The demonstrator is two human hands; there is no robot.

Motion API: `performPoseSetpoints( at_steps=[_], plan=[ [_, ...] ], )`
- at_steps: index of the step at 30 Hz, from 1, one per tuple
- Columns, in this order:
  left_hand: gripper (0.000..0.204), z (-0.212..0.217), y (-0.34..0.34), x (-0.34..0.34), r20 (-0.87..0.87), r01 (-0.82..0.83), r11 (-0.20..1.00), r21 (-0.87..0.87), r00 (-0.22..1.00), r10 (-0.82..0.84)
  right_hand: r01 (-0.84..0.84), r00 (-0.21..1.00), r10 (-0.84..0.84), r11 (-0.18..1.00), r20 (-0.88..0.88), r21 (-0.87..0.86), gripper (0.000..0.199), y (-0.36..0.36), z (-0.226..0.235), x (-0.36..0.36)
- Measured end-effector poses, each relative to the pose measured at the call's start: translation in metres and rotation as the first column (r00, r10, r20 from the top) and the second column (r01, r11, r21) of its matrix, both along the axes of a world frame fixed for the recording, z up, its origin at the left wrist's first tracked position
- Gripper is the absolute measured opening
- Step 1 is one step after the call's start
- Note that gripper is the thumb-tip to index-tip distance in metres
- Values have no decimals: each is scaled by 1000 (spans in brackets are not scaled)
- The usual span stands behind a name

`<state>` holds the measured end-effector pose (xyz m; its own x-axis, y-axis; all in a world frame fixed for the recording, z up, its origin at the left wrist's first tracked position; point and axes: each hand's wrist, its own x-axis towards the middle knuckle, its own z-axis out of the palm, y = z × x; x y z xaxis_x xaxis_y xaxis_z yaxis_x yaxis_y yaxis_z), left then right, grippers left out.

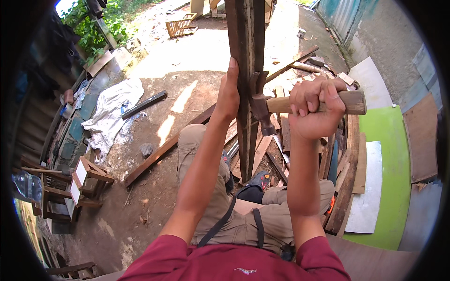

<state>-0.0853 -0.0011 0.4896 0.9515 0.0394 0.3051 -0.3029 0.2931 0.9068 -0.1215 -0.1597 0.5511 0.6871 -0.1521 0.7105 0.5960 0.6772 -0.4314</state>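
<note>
On the dirt ground [154,89] of a yard, many things are spread out. One big green board [396,154] is laid at the right, and one flat grey sheet [368,187] is placed on top of it. One white cloth [112,110] is crumpled at the left, with one dark bar [144,104] beside it. One long plank [164,152] is laid slanting across the ground, near the person's knee. One small wooden frame [82,185] is set at the left edge. One slatted wooden crate [180,27] is seen far off at the top; what is inside it cannot be told. A pile of short wood pieces [344,173], too many to count, is heaped at the right by the legs. One tall dark wooden post [246,51] is held upright in the middle, made of two boards pressed together. The left hand [228,93] is wrapped around the left side of the post, fingers pointing up. One hammer [286,105] is gripped by its wooden handle in the closed right hand [316,110], and its metal head is touching the right side of the post.
</note>
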Motion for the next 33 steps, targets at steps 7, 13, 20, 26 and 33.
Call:
performPoseSetpoints(
  at_steps=[7,13,20,26,33],
  plan=[
    [84,8,-2,-8,-54,-51,996,-70,997,47,-163,985,173,958,-19,237,23,-28,-24,21],
    [78,23,34,7,127,152,982,115,978,-166,-136,990,132,983,-40,-126,23,-17,-39,-4],
    [91,46,17,22,-11,50,997,-54,999,-51,34,996,-56,958,-70,-285,18,11,-41,-20],
    [83,44,4,19,3,75,994,-76,997,-75,119,990,-115,992,87,-42,16,27,26,-15],
    [80,57,-4,1,2,42,992,-119,999,-42,115,992,-103,979,80,-167,25,6,67,-16]
  ],
)
